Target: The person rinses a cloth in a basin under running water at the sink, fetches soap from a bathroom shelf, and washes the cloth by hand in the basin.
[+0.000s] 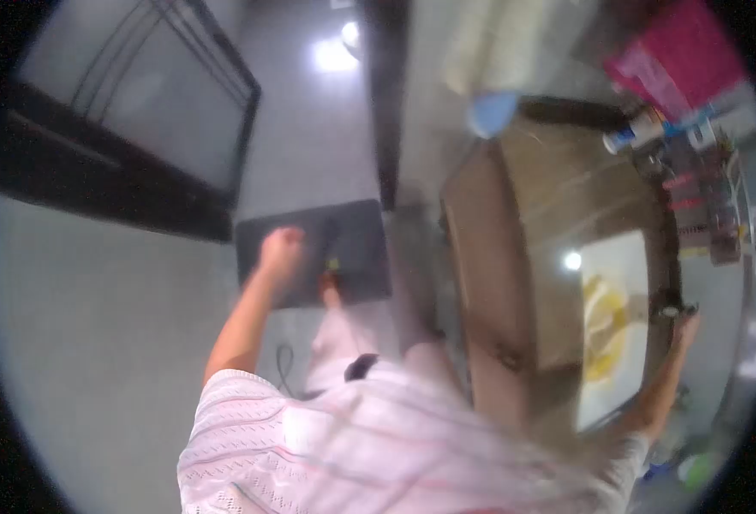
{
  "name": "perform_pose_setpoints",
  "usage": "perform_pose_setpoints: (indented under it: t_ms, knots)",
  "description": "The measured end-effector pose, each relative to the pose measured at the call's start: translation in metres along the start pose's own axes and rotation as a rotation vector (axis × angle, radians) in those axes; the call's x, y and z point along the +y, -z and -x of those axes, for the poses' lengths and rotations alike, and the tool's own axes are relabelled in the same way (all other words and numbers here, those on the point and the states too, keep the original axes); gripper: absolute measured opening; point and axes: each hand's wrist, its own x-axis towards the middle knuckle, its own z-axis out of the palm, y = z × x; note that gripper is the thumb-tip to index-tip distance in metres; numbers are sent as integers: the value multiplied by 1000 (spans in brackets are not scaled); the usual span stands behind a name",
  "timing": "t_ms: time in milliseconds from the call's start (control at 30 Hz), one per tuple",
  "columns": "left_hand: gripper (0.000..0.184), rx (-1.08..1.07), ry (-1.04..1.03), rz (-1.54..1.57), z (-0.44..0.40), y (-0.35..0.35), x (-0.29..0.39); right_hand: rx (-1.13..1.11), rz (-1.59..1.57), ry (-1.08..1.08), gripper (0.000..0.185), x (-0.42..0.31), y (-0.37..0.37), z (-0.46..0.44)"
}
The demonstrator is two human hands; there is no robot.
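Observation:
My left hand [283, 246] hangs over the dark floor mat [359, 231], its fingers curled; whether anything is inside them is hidden by blur. My right arm stretches out to the right, and my right hand [688, 327] is at a small dark object [676, 311] beside the edge of a brown piece of furniture [498, 257]. The fingers there are too small and blurred to make out. Left of that hand is a white panel [613, 334] with a yellow pattern.
A dark-framed door [164, 103] is at the upper left. A pink item [686, 60] and a shelf with small bottles and boxes [695, 184] stand at the upper right. One foot [330, 287] is on the mat. A thin cable [283, 368] lies on the floor.

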Motion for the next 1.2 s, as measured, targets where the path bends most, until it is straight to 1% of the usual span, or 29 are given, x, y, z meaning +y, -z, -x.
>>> perform_pose_setpoints:
  t_ms: [33,67,100,133,167,200,233,267,300,333,367,400,433,467,500,533,567,600,633,733,767,800,833,900,967,1000,1033,1067,1200]
  knots:
    - [23,-4,38,12,-3,13,-8,-48,-26,-73,49,-37,21,14]
    - [23,-14,75,-20,1,59,-30,37,-2,-37,45,-67,52,30]
    - [23,-17,101,-49,-1,75,-57,134,16,-7,43,-87,55,44]
    - [23,-17,121,-77,-9,93,-84,47,101,-73,39,-118,55,62]
    - [23,-7,125,-44,-22,120,-116,-50,198,-143,36,-166,66,90]
    - [23,-4,139,-9,-31,127,-142,-66,71,-62,31,-214,64,114]
    - [23,-9,163,26,-39,122,-154,-94,-48,24,27,-263,56,136]
    - [24,-12,186,17,-54,109,-150,-122,-173,112,27,-310,35,144]
    - [24,0,198,6,-65,119,-150,-145,-230,198,26,-363,27,158]
    - [24,9,203,-12,-77,133,-154,-454,-818,-85,21,-387,-4,169]
    - [25,25,216,-17,-93,144,-161,-602,-1322,-538,18,-413,-35,178]
    - [25,33,229,-21,-107,149,-167,-616,-1342,-747,18,-471,-35,196]
    - [26,37,243,-23,-122,152,-170,-728,-996,-240,18,-494,-54,206]
    - [25,5,293,-61,-144,156,-166,-639,-650,220,18,-517,-73,215]
    - [25,52,243,-52,-165,153,-166,-740,-576,332,18,-579,-56,217]
    - [25,97,178,-32,-193,163,-213,-739,-650,361,17,-629,-77,256]
    - [25,152,126,-31,-195,164,-215,-754,-742,397,17,-634,-94,264]
    - [25,176,163,82,-213,169,-202,-781,-733,413,17,-653,-107,262]
    - [28,171,108,76,-227,177,-190,-805,-726,426,17,-672,-117,260]
    - [25,275,-6,117,-312,194,-166,-839,-784,504,17,-752,-158,229]
    - [25,305,-37,113,-361,206,-159,-853,-811,537,17,-799,-183,211]
    - [25,303,-93,96,-387,214,-146,-869,-815,540,17,-818,-202,196]
    - [25,322,-72,109,-422,224,-141,-886,-817,543,17,-855,-228,181]
    - [25,364,-37,123,-473,250,-103,-818,-812,637,18,-918,-260,139]
    - [23,404,-32,119,-516,267,-83,-939,-820,593,19,-971,-271,98]
    - [23,441,-36,146,-546,270,-83,-921,-824,634,19,-1002,-282,70]
    - [23,483,-26,162,-548,293,-103,-920,-834,684,20,-1036,-277,76]
    - [23,481,0,155,-565,304,-92,-925,-835,726,20,-1059,-284,55]
    - [22,541,26,137,-652,336,-44,-975,-773,739,20,-1159,-316,-38]
